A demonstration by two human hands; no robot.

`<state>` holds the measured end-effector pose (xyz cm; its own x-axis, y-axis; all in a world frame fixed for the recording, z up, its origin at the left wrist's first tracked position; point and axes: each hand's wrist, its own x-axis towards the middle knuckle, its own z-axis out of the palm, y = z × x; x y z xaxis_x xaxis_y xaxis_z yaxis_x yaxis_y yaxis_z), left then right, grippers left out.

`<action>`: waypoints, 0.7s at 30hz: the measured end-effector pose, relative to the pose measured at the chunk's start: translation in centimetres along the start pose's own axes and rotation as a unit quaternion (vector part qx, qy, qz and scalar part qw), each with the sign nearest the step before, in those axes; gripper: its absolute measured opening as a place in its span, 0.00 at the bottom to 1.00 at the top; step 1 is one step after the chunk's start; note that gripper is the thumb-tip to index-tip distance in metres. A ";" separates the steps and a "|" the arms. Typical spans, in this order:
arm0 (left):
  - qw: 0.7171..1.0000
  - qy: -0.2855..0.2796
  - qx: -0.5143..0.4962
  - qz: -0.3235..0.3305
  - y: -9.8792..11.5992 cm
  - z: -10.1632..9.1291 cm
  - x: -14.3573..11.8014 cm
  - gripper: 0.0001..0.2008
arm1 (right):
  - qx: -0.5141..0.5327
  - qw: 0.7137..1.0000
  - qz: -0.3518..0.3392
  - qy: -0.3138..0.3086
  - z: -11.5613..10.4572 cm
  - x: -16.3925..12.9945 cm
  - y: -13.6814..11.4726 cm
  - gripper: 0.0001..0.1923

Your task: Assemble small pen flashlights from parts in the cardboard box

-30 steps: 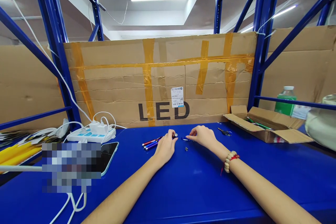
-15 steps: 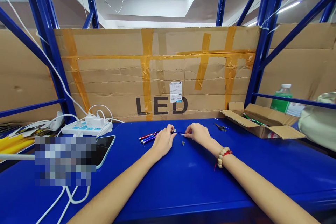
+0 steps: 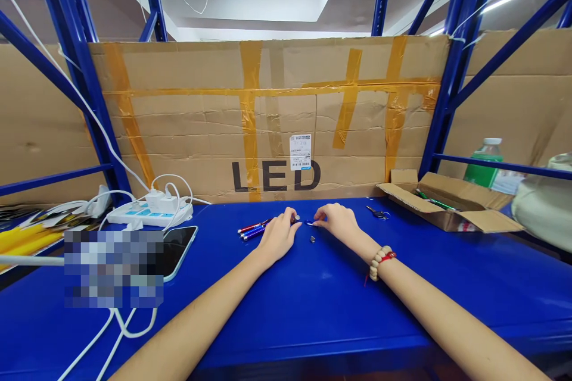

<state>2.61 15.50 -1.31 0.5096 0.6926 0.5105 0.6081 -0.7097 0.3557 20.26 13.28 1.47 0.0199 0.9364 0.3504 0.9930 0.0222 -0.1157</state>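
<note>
Left hand (image 3: 277,237) is curled on the tabletop (image 3: 322,303), fingertips pinching a small silver-tipped part (image 3: 297,218). Right hand (image 3: 336,221) pinches a small blue piece (image 3: 309,223) just beside it. Risk: a loose grip drops either part; the small metal part (image 3: 312,239) lying near the hands could be knocked away, as could the pens (image 3: 254,229)

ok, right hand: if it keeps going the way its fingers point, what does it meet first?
The right hand points left across the blue table. First in line is the small blue part at its fingertips, then likely the left hand. Depth between them is unclear.
</note>
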 end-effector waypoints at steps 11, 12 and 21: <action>1.000 -0.004 0.006 0.008 0.0 0.1 0.0 0.05 | 0.051 0.998 -0.007 -0.038 -0.1 -0.3 -0.4 0.05; 1.000 -0.006 0.005 0.009 0.0 0.1 0.0 0.06 | 0.054 0.998 -0.011 -0.040 0.0 -0.3 -0.4 0.05; 1.000 -0.013 0.009 0.008 -0.2 0.3 0.0 0.07 | 0.039 0.998 -0.002 -0.049 -0.1 -0.3 -0.6 0.06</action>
<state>2.68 15.66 -1.61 0.5352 0.6840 0.4957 0.6097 -0.7189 0.3338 19.72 12.93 1.52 0.0007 0.9659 0.2588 0.9808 0.0498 -0.1887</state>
